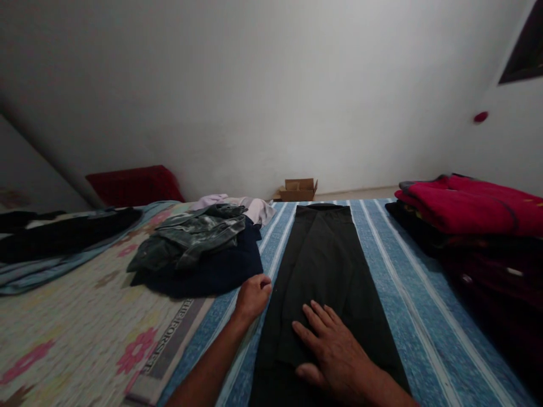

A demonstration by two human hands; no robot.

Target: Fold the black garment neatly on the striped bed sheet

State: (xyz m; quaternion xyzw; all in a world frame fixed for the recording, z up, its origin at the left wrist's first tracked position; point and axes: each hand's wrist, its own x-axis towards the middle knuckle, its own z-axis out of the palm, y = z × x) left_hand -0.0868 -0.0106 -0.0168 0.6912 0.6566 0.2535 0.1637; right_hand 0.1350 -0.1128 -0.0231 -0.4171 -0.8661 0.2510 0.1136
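A pair of dark trousers (322, 254) lies folded lengthwise before me, with its waistband at the far end. My right hand (335, 345) rests flat on the fabric, fingers spread. Beside the left edge of the trousers, my left hand (253, 297) is curled closed over the striped sheet, and no cloth shows in its fingers. Just beyond that hand sits a pile with a grey-green patterned garment (195, 232) on top of a navy garment (216, 271).
A blue striped sheet (382, 254) covers the bed under the trousers, with a floral blanket (97, 316) at left. Folded clothes topped by a red garment (466, 203) stand at right. Dark clothes (72, 234) lie far left. A cardboard box (299, 192) sits by the wall.
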